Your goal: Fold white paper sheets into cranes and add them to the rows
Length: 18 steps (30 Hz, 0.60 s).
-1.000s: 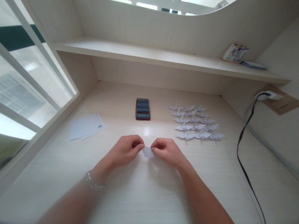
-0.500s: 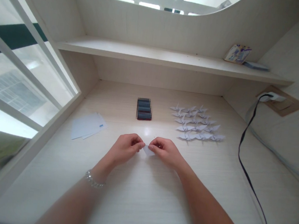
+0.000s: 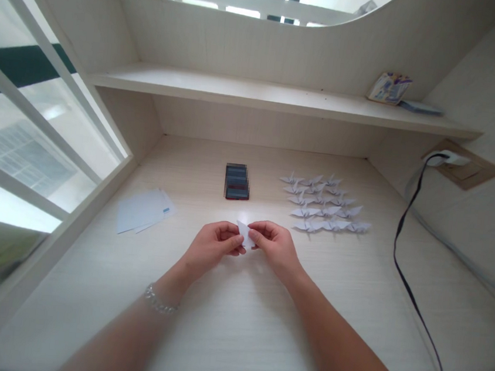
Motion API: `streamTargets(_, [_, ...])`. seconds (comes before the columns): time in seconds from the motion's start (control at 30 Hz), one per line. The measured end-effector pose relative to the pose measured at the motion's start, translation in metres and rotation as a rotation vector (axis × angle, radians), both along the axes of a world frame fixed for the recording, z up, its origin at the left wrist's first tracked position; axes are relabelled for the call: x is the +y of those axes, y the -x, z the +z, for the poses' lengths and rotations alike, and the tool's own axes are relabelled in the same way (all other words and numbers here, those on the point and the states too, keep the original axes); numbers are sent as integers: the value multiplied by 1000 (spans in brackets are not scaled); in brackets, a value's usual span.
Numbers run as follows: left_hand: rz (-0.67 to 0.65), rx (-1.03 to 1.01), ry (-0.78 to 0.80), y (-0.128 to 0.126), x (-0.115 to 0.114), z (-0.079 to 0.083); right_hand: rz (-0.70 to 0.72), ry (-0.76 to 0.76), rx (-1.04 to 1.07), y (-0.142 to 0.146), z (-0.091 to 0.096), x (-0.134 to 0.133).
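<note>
A small folded piece of white paper (image 3: 246, 236) is pinched between my two hands, above the middle of the desk. My left hand (image 3: 217, 243) grips its left and lower side between thumb and fingers. On the right side, my right hand (image 3: 274, 243) closes thumb and fingertips on the paper. The fingers partly cover the fold. Beyond my right hand stand several white paper cranes (image 3: 320, 208), set out in rows. To the left lie a few flat white paper sheets (image 3: 141, 211), one bearing a small blue mark.
A dark, pixelated rectangular object (image 3: 237, 181) lies behind my hands. A black cable (image 3: 400, 249) runs from a wall socket (image 3: 466, 167) down the desk's right side. The shelf (image 3: 240, 89) above holds a small patterned packet (image 3: 389, 88). White railings (image 3: 43, 105) border the left.
The folded paper has been turned so that a corner points upward between my hands. My left fingers have shifted lower and under it; my right hand has risen slightly.
</note>
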<state>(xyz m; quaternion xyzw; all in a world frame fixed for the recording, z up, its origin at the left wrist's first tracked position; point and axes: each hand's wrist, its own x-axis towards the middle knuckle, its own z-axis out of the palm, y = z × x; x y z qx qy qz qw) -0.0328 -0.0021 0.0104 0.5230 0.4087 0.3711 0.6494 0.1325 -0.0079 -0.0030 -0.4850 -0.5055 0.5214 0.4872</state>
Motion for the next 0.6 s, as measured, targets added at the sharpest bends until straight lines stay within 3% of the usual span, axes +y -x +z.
streamTargets(0.3, [80, -40, -18, -2, 2, -8, -164, -219, -356, 6, 8, -10])
streamTargets(0.6, [69, -20, -60, -2, 2, -8, -197, -164, -243, 7, 8, -8])
